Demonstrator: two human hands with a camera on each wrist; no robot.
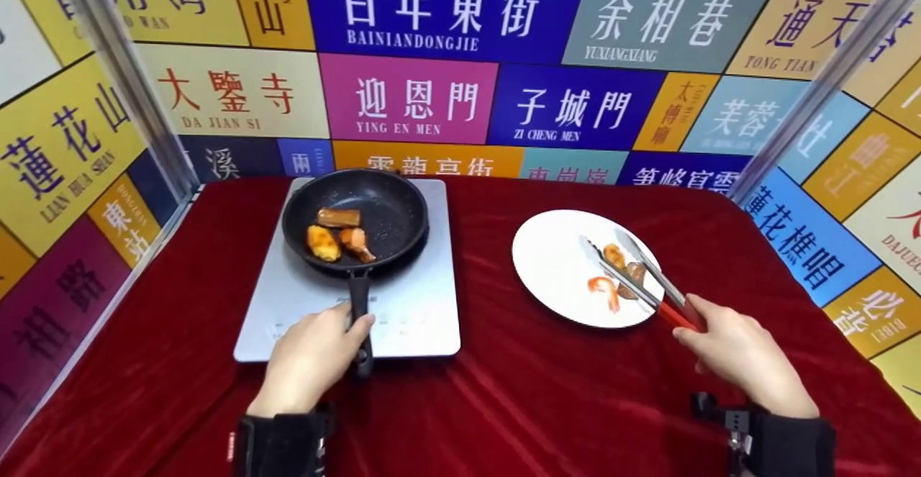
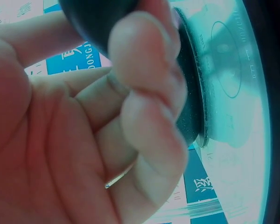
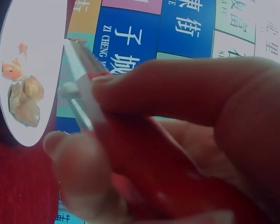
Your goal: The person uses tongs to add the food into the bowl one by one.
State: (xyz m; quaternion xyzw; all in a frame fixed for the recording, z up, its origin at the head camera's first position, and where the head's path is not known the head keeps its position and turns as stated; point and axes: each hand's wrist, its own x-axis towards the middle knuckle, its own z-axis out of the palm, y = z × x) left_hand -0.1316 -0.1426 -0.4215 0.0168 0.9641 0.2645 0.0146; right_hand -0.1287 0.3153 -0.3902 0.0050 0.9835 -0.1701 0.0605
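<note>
— Black frying pan (image 1: 356,218), where?
— On the grey induction hob (image 1: 403,304), left on the red-draped worktop (image 1: 518,405); three food pieces inside. Left hand (image 1: 313,355): grip curled round the pan handle (image 1: 360,319).
— Tongs (image 1: 640,275)?
— Red-handled, pinched by the right hand (image 1: 741,355), tips apart over the white plate (image 1: 554,268), beside a shrimp (image 1: 604,290) and brown pieces.
</note>
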